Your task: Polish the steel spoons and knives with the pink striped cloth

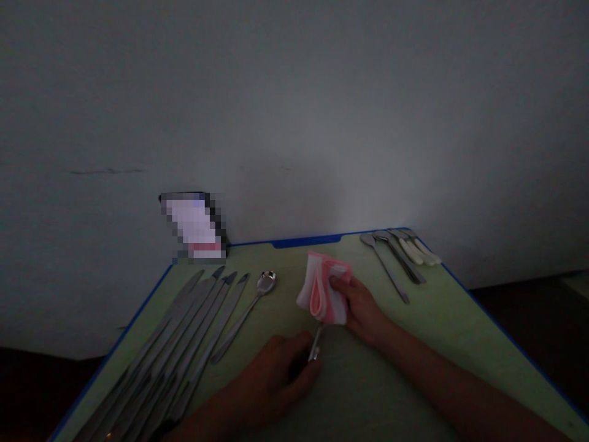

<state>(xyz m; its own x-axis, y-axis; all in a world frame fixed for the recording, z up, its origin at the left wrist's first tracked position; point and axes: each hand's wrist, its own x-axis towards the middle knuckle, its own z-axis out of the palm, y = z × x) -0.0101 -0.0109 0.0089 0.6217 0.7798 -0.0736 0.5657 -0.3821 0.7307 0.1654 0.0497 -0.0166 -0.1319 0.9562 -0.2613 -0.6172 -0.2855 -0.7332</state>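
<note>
Fingers of your left hand (280, 374) close around the near end of a slim metal utensil (315, 351), the thumb on its near side. Your right hand (363, 307) is clamped on a folded pink-and-white cloth (330, 282), thumb over its near face. The utensil runs from your left fingers up to the cloth's lower edge; whether its far end is wrapped inside or just behind, you cannot tell. Gripping it so low probably steadies it and leaves the rest free for the cloth. To the left, a spoon (265, 283) lies beside a row of knives (197, 331), set side by side, perhaps to keep like with like. Far right, more spoons (389, 270) and white-handled utensils (411, 252) lie near the edge of the table (368, 399), leaving your hands room between the groups.
</note>
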